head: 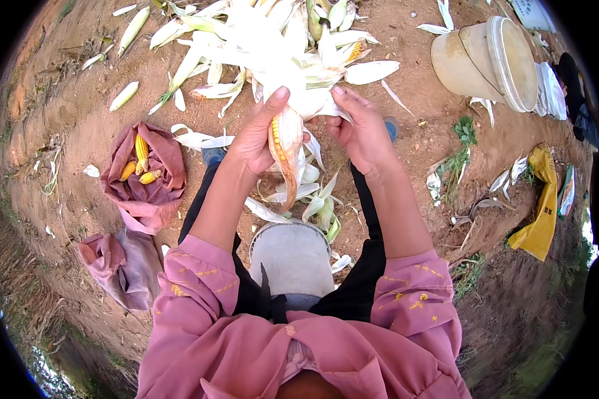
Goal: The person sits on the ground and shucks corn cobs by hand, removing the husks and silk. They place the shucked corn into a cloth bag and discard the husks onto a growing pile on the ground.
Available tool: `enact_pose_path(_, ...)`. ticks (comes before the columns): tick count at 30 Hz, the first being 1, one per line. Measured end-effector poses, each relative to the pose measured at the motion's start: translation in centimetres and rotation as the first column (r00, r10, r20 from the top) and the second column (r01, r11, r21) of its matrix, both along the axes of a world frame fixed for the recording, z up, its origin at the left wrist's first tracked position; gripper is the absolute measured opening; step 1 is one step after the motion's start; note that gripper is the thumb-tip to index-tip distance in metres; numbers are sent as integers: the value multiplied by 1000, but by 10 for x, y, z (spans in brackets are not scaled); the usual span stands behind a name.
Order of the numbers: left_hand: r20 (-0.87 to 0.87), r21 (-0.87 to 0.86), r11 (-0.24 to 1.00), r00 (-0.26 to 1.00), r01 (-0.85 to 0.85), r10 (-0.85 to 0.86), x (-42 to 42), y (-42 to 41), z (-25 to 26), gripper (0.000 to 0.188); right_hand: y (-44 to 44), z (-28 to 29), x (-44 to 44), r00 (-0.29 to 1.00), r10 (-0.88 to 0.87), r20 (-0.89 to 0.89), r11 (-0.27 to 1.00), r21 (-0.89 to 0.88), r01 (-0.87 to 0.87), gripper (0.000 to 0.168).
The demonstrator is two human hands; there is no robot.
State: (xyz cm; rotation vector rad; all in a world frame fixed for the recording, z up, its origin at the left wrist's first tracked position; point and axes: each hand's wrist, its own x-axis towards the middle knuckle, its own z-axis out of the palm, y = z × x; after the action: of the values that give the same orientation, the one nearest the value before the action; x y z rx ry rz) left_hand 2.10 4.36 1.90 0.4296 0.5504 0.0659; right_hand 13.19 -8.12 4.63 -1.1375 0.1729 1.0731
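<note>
My left hand (260,137) grips a partly husked corn cob (278,137), its yellow kernels showing along one side and its dry tip hanging down. My right hand (355,124) pinches a pale strip of husk (337,110) to the right of the cob. Strong glare washes out the upper end of what I hold. Behind my hands lies a heap of corn ears and husks (204,37), partly lost in the glare. Loose husks (324,204) lie on the ground below my hands, between my legs.
On the left, an open reddish cloth sack (152,209) holds 3 yellow cobs (142,152); another crumpled sack (140,269) lies below it. A plastic bucket (466,62) lies tipped at the upper right. A yellow bag (539,209) rests on the soil at right. I sit over a round pale seat (292,259).
</note>
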Motion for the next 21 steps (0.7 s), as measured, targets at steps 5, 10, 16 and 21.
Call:
enact_pose_path(5,-62,189,897,917,399,-395,-2,-10,8,59,-21,-14,43,918,-394,-33,918,20,395,17)
enact_pose_path(10,-110,304,789,843,533,-527,-1,-22,25,72,-58,-9,90,831,-551,75,826,193,530,19)
enact_pose_path(16,-73,79,995,996,59,-53,7,-15,-2,49,-28,8,56,863,-227,451,951,-86,295,33)
enact_pose_path(21,-65,162,961,969,-225,238,7,9,-18,47,-17,3,15,754,416,509,906,-303,-295,27)
